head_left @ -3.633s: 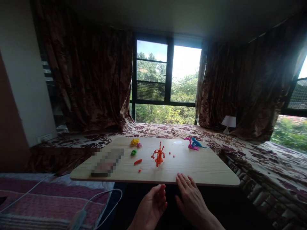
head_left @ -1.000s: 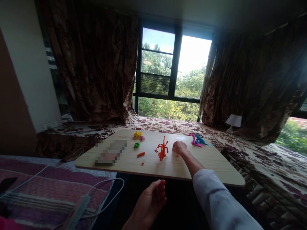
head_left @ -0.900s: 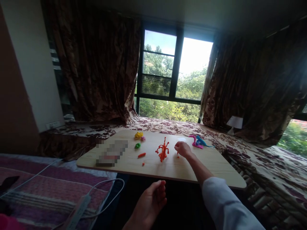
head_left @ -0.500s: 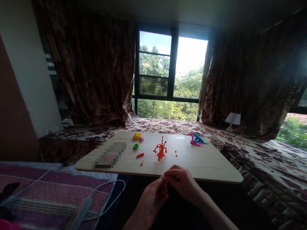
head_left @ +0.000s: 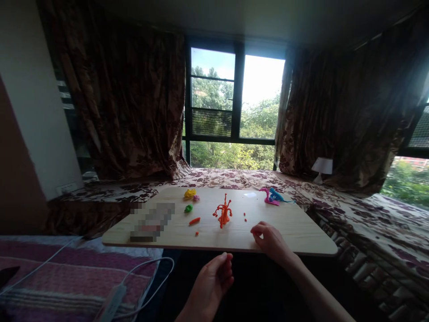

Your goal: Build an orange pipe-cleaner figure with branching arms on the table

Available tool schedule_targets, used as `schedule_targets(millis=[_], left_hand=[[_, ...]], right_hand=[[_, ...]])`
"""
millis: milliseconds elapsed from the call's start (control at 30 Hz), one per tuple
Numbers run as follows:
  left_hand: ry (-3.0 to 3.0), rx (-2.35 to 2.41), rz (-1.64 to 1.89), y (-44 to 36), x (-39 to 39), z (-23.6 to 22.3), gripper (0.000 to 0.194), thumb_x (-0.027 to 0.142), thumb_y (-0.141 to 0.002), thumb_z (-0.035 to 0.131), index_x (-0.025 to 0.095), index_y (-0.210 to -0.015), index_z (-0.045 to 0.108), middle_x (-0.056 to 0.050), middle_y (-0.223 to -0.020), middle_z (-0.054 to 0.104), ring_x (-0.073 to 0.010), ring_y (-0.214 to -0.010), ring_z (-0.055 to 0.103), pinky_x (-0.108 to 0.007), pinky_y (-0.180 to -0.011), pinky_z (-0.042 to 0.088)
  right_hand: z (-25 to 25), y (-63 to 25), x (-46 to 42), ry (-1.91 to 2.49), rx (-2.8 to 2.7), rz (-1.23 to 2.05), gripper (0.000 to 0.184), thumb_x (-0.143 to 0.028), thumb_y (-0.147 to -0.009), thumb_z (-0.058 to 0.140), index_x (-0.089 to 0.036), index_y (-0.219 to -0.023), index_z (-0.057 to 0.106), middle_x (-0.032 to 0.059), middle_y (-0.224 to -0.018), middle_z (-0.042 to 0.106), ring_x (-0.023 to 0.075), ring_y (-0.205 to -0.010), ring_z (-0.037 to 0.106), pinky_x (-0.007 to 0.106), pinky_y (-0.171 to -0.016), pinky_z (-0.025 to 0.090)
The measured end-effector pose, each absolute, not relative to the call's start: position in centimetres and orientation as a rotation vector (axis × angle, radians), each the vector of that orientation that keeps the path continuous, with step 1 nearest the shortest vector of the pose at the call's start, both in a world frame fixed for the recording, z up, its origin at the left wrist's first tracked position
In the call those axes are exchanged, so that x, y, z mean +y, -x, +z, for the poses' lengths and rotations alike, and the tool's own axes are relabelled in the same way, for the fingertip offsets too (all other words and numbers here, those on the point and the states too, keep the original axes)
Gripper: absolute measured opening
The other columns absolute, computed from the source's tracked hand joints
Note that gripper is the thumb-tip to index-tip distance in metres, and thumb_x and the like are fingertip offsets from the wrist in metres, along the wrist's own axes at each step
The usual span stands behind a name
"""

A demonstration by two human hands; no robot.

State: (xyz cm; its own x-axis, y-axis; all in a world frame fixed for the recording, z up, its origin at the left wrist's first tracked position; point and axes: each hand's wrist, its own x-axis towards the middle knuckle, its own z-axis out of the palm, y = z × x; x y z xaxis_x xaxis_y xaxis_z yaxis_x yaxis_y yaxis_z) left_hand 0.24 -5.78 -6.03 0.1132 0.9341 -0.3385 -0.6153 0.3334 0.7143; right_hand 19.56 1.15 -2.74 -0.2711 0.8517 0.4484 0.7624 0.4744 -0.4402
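My left hand [head_left: 213, 281] is in front of the table's near edge, its fingers curled and the thumb pressed to them; whatever they hold, if anything, is hidden. Over the near right part of the table, my right hand [head_left: 270, 240] has its thumb and fingertips pinched together, and I cannot make out anything between them. Two tiny orange clay bits [head_left: 245, 220] lie just beyond it. An orange clay figure [head_left: 224, 216] stands upright mid-table, with thin branches ending in small balls. Left of it lie an orange clay roll [head_left: 194, 221] and a small orange clay piece [head_left: 196, 234].
Yellow clay [head_left: 189, 193], pink clay [head_left: 196, 198] and green clay [head_left: 188, 208] lie at the table's left. A blurred-out flat object [head_left: 152, 223] is nearer. Magenta clay [head_left: 268, 197] and blue clay [head_left: 276, 195] lie far right. A power strip [head_left: 114, 299] is on the bed.
My hands, fingertips together before, have parted. The right hand has moved right and forward over the table; the left stays about where it was. The whole view has shifted slightly.
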Motion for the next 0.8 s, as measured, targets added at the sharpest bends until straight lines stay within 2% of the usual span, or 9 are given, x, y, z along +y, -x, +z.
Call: schedule_targets(millis=[167, 233, 367, 500, 633, 800], left_hand=[[-0.427, 0.869, 1.190, -0.3, -5.6, -6.2, 0.025, 0.027, -0.068, 0.067, 0.012, -0.088, 0.064, -0.003, -0.074, 0.062, -0.0095, -0.060, 0.058, -0.022, -0.057, 0.049], [-0.427, 0.863, 1.185, -0.3, -5.7, -6.1, 0.024, 0.026, -0.068, 0.066, 0.012, -0.088, 0.063, -0.004, -0.074, 0.062, -0.0095, -0.060, 0.058, -0.022, -0.057, 0.049], [-0.428, 0.848, 1.191, 0.0, -5.8, -5.9, 0.024, 0.024, -0.068, 0.067, 0.012, -0.088, 0.063, -0.003, -0.074, 0.063, -0.0096, -0.060, 0.058, -0.023, -0.058, 0.049], [-0.404, 0.851, 1.191, -0.1, -5.7, -6.1, 0.025, 0.024, -0.067, 0.068, 0.013, -0.089, 0.063, -0.003, -0.073, 0.063, -0.0102, -0.061, 0.059, -0.023, -0.058, 0.049], [-0.404, 0.846, 1.176, -0.4, -5.8, -6.4, 0.024, 0.024, -0.068, 0.067, 0.012, -0.088, 0.063, -0.004, -0.073, 0.063, -0.0103, -0.060, 0.059, -0.023, -0.057, 0.050], [-0.419, 0.855, 1.195, 0.2, -5.8, -6.0, 0.025, 0.025, -0.067, 0.068, 0.012, -0.088, 0.062, -0.002, -0.073, 0.063, -0.0098, -0.060, 0.058, -0.023, -0.058, 0.049]], right_hand=[[-3.4, -20.9, 1.8, 1.469, -2.202, -0.136, 0.025, -0.019, -0.082, 0.043, -0.019, -0.068, 0.064, 0.0046, -0.081, 0.058, 0.0155, -0.082, 0.052, 0.025, -0.075, 0.037], [-3.6, -20.3, 0.8, 1.485, -2.207, -0.229, 0.028, -0.021, -0.085, 0.040, -0.019, -0.068, 0.063, 0.0055, -0.084, 0.058, 0.0166, -0.083, 0.051, 0.027, -0.077, 0.036], [-4.4, -19.9, -1.3, 1.460, -2.181, -0.313, 0.027, -0.026, -0.088, 0.035, -0.021, -0.094, 0.061, 0.0062, -0.100, 0.059, 0.0194, -0.096, 0.050, 0.033, -0.088, 0.033], [-6.3, -20.2, -2.3, 1.429, -2.186, -0.327, 0.037, -0.028, -0.090, 0.031, -0.020, -0.121, 0.048, 0.0075, -0.125, 0.049, 0.0204, -0.117, 0.040, 0.037, -0.101, 0.023], [-7.0, -19.4, -2.1, 1.409, -2.252, -0.279, 0.041, -0.033, -0.090, 0.029, -0.019, -0.127, 0.043, 0.0074, -0.134, 0.040, 0.0194, -0.124, 0.033, 0.037, -0.104, 0.019], [-6.2, -19.2, -1.2, 1.472, -2.221, -0.251, 0.047, -0.043, -0.088, 0.032, -0.018, -0.125, 0.044, 0.0087, -0.132, 0.042, 0.0215, -0.123, 0.034, 0.042, -0.104, 0.018]])
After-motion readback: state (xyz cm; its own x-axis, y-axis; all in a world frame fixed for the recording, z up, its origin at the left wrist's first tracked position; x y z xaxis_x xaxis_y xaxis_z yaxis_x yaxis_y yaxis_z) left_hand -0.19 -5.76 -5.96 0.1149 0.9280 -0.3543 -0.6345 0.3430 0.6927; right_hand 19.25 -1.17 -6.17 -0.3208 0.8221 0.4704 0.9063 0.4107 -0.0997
